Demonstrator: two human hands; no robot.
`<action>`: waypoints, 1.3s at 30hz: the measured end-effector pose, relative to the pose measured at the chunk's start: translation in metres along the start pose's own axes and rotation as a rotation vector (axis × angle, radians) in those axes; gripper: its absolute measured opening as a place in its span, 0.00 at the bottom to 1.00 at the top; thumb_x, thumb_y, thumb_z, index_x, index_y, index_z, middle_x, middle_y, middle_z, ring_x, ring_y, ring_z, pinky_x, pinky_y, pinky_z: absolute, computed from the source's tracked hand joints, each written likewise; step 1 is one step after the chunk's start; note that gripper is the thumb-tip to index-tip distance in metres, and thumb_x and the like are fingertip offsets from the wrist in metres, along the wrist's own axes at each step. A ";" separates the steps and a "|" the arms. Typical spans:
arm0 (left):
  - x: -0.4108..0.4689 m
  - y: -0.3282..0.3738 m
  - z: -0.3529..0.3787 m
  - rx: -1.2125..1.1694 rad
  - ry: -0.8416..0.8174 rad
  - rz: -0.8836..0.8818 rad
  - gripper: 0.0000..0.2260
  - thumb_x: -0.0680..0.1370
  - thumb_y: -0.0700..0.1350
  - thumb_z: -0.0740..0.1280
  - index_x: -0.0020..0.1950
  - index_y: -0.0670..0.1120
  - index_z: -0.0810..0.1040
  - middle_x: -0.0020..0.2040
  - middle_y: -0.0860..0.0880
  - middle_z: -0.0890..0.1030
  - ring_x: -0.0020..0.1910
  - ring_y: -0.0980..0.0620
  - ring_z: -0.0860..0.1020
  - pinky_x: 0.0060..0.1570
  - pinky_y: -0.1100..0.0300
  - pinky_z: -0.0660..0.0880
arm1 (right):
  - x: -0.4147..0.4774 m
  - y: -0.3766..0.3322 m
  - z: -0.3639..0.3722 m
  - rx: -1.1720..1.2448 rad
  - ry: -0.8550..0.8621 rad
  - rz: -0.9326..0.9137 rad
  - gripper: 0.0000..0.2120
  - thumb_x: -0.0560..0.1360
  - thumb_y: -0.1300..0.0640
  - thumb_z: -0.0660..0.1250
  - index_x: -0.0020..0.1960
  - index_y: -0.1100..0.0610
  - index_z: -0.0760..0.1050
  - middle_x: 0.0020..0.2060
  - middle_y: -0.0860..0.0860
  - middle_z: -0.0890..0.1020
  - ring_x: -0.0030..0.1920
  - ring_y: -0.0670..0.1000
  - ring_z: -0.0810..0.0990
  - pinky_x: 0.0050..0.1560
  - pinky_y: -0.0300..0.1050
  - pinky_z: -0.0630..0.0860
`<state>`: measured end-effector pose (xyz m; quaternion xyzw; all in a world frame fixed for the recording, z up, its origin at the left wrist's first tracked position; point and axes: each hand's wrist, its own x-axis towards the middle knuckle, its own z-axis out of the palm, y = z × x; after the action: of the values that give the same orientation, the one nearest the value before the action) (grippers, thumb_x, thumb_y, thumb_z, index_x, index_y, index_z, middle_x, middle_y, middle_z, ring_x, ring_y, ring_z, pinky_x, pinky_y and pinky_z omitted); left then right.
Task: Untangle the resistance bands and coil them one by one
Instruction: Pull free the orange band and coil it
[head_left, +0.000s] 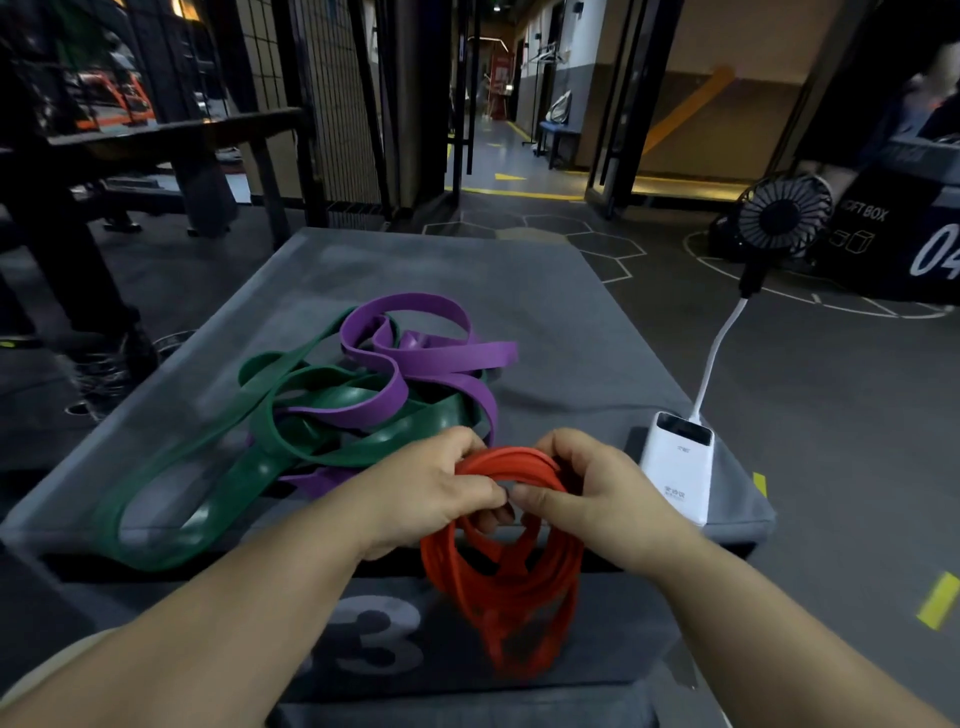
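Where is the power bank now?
Head view: the white power bank lies on the grey box near its right edge, beside the right hand, cabled to the fan.

Lower loops of the red resistance band (442, 571) blur at six o'clock — the soft box (893, 260) at two o'clock runs off-frame.
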<state>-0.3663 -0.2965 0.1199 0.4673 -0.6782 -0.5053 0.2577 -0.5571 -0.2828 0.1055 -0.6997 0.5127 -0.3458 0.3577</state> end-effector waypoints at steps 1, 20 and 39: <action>0.000 0.001 -0.001 0.019 0.000 0.015 0.04 0.75 0.40 0.69 0.50 0.45 0.77 0.37 0.52 0.84 0.38 0.57 0.82 0.40 0.63 0.77 | 0.001 0.000 0.000 0.011 -0.011 0.002 0.09 0.71 0.54 0.76 0.43 0.52 0.76 0.34 0.45 0.82 0.36 0.43 0.80 0.41 0.41 0.76; -0.010 -0.001 -0.017 -0.305 -0.047 0.134 0.19 0.71 0.40 0.75 0.60 0.38 0.77 0.50 0.40 0.83 0.50 0.46 0.82 0.50 0.59 0.76 | 0.006 -0.017 0.005 0.896 -0.299 0.079 0.06 0.60 0.57 0.74 0.32 0.58 0.79 0.32 0.55 0.80 0.33 0.49 0.80 0.37 0.39 0.77; -0.200 0.032 -0.087 -0.287 0.727 0.238 0.08 0.75 0.32 0.68 0.47 0.44 0.81 0.42 0.47 0.85 0.43 0.53 0.83 0.45 0.62 0.79 | 0.031 -0.178 0.133 0.982 -0.686 -0.264 0.17 0.60 0.46 0.80 0.34 0.57 0.79 0.30 0.55 0.75 0.31 0.51 0.74 0.34 0.42 0.75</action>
<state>-0.2207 -0.1549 0.2052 0.4930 -0.5148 -0.3636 0.5997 -0.3532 -0.2543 0.1944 -0.5821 0.0580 -0.3379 0.7373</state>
